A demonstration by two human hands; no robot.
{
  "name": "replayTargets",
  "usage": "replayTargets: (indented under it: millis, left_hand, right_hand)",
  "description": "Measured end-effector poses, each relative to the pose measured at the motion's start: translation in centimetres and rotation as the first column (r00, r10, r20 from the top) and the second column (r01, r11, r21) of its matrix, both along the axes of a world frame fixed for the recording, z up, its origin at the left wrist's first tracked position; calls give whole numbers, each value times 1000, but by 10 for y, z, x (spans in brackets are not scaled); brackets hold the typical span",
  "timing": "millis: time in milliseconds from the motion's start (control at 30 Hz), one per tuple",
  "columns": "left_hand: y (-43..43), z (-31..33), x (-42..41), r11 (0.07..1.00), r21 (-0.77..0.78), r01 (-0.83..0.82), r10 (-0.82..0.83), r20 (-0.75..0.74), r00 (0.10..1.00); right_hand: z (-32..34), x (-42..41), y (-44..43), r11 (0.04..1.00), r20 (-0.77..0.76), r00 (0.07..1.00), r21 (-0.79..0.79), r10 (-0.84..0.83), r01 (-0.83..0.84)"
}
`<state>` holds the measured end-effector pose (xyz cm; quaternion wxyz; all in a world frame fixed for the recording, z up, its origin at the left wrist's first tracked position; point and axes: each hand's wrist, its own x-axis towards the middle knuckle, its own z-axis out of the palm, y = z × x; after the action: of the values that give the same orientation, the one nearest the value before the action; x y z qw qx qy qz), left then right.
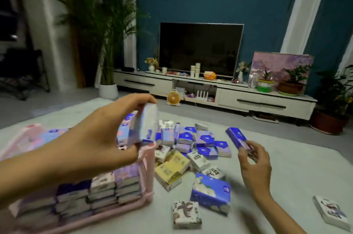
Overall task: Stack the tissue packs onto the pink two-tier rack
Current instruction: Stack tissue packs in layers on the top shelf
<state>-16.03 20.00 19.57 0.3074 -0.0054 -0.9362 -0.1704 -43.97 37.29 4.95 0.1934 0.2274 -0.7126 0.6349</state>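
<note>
Left grip (99,138): grasping one pale blue tissue pack (145,124), thumb beneath, fingers over the top edge. The pack stands on end in the air above the right-hand end of the pink rack (149,174), at upper-tier level. Right grip (256,165): pinching a dark blue pack (237,138) by one end at the fingertips, raised over the rug (286,176), just right of the loose pile (191,145).

Rack condition: the lower tier carries stacked packs (103,189) in rows, reaching close to the underside of the tier above. The upper tier holds some packs (55,134), too blurred to count. In my judgement, laying the left pack on the upper tier is the step in hand.

Risks noted:
- The left pack is on end and near the tier's right corner. Set down that way, it would likely topple or go over the edge onto the rug.
- My left forearm crosses above the upper tier; a low pass could drag packs already laid there.
- The right pack is held by its end only, so a slack wrapper could slip from that pinch.

Clearance: the air above the rack is open. The pile lies just beside the rack's right post — a dropped pack would land among the others. Right of the pile the rug is open, save one stray pack (331,212) near the frame edge.
</note>
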Motion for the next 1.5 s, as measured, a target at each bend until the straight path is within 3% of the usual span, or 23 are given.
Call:
replayTargets:
  millis: [100,200,267,433,567,700,900,1100,1333,1500]
  left_hand:
    - [-35,-7,42,985,-51,-168,168,9,986]
    - [-41,-18,51,965,-172,-196,208,56,976]
    - [-41,-30,42,959,-223,-173,199,96,975]
    - [-52,-56,29,958,-164,-236,264,178,948]
    - [-60,-71,28,960,-85,-265,278,258,925]
    - [-52,-71,29,953,16,-302,284,302,910]
    - [-45,-70,32,956,24,-293,277,258,926]
    - [-52,-76,32,927,47,-372,337,329,882]
    - [-56,-80,25,876,-185,-445,476,479,738]
    - [-54,-87,30,868,-230,-440,494,485,722]
  right_hand:
    - [51,64,-33,962,-232,934,85,272,-259]
    - [82,124,-61,906,-404,813,250,419,-343]
    - [86,149,-79,873,-453,757,364,470,-324]
    - [69,166,-106,841,-453,779,515,432,-167]
    - [57,166,-117,766,-524,735,643,430,11]
    - [56,166,-126,807,-628,702,576,335,131]
    - [49,163,-134,936,-704,669,351,238,36]
    - [39,161,-136,901,-696,657,430,290,58]
    - [41,162,-126,844,-679,626,533,383,62]
    - [43,158,-122,802,-651,632,593,420,78]
